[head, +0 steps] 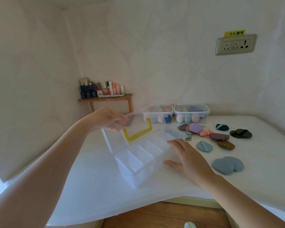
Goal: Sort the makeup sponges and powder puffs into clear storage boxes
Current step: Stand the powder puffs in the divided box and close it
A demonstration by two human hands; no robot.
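The fingertips (121, 121) of the left hand (108, 119) lie behind the clear lid (115, 142), smeared and indistinct. The sponges (187, 118) in the two boxes (192, 111) at the table's (89, 178) far edge show dimly through cloudy walls, and the contents above them cannot be told. One puff (188, 137) is half hidden behind the divided box (138, 162). The labels on the bottles (89, 92) are too small to read. A white object (189, 225) is cut off by the bottom edge.

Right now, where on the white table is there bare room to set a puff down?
Bare table lies left of the divided box, and in front of the blue-grey puffs toward the near edge. Crowded: the scattered puffs between the divided box's right end and the back boxes.
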